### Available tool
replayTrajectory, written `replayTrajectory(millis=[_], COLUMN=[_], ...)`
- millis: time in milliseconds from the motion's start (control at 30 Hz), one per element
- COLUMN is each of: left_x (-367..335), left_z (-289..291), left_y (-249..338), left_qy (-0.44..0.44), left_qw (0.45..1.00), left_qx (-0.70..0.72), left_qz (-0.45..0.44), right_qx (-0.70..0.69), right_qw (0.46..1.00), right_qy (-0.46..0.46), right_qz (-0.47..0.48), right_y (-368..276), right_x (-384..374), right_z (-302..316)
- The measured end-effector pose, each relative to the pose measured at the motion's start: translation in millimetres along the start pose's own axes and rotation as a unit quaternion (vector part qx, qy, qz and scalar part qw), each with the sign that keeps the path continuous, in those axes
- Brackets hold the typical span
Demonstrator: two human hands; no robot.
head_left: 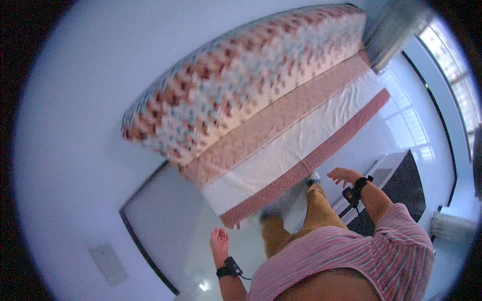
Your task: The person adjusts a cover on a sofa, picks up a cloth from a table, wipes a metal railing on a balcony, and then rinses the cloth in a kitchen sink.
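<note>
Mattresses: a stack fills the upper centre of the frame, tilted, running from mid-left up to the upper right.
Top layer: patterned mattress (241, 75) in red, cream and pale blue, thick, its right end cut by the dark lens rim.
Lower layers: salmon mattress (286, 120) and a white one with a red border (296, 150) beneath it; the near corner sits low at centre.
Left hand (219, 240): lower centre, fingers spread and loose, holding nothing, just below the stack's near corner and not touching it.
Right hand (343, 175): right of centre, open, fingers curled slightly, empty, apart from the red border.
Wrists: a black wrist strap (228, 268) on the left and another on the right (357, 186).
Body: striped pink shirt (351, 256) at lower right; tan trousers (316, 210) below the hands; feet blurred, hard to make out.
Dark cabinet (406, 185): right side, partly hidden behind the right forearm.
Floor (170, 226): pale, glossy.
</note>
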State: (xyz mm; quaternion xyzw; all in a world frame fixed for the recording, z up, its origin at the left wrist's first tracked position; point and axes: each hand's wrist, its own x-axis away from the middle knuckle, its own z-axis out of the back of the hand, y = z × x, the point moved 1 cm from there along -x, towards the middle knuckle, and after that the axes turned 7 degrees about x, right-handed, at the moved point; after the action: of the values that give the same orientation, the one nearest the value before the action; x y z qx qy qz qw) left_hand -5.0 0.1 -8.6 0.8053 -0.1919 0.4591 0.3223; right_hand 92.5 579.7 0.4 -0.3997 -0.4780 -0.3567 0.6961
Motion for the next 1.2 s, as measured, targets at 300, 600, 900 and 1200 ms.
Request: replayTrajectory(millis=[300,600,900,1200], left_x=[58.2,66.9,93.3,96.2], left_z=[-174.2,-202.6,-135.5,-18.4], left_y=[-133.2,-175.2,-174.0,-77.4], left_qy=[-0.005,-0.049,0.049,-0.005], left_qw=[1.000,0.999,0.995,0.981], left_qx=[0.002,-0.001,0.076,0.174], left_qz=[0.005,-0.014,-0.044,-0.091], right_qx=[-0.292,-0.484,-0.436,-0.384], right_qw=[0.951,0.864,0.879,0.885], right_qy=[-0.033,-0.122,-0.164,-0.177], right_qz=[0.093,0.069,0.099,0.194], right_y=[102.4,181.2,121.5,-7.0], right_x=[32.4,-0.6,-3.4,7.4], right_z=[152.9,200.5,213.3,113.8])
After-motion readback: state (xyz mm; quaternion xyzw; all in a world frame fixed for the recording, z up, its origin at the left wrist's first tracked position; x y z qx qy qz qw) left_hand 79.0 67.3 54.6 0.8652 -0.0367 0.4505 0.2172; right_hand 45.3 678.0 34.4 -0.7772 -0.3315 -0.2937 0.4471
